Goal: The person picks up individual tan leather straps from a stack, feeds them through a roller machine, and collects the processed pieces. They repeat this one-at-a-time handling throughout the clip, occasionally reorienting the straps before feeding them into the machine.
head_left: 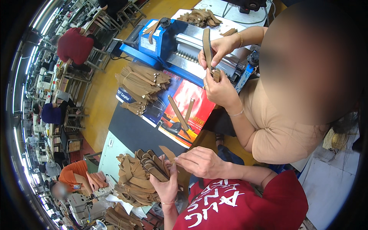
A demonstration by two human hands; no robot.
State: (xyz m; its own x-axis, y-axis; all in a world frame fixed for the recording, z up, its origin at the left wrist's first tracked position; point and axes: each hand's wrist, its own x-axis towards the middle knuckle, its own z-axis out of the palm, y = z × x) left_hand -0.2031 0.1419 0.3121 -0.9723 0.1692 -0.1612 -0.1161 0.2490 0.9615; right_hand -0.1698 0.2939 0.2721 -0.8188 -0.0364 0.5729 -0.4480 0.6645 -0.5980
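Dark-topped table runs mid-scene, with a blue machine with metal rollers at its far end. Co-worker in beige on the right, both hands on a brown strap over the machine. Blue-and-red printed sheet lies on the table, near side of the machine. Big pile of brown strips to its left, partly on it; another heap sits near, just left of the person's hands. Left hand is closed around a bundle of looped brown straps, held up beside that heap. Right hand is narrow, fingertips together at the lower end of a single tan strip, just right of the bundle; can't tell if the left fingers share that grip. Two loose strips lie on the sheet.
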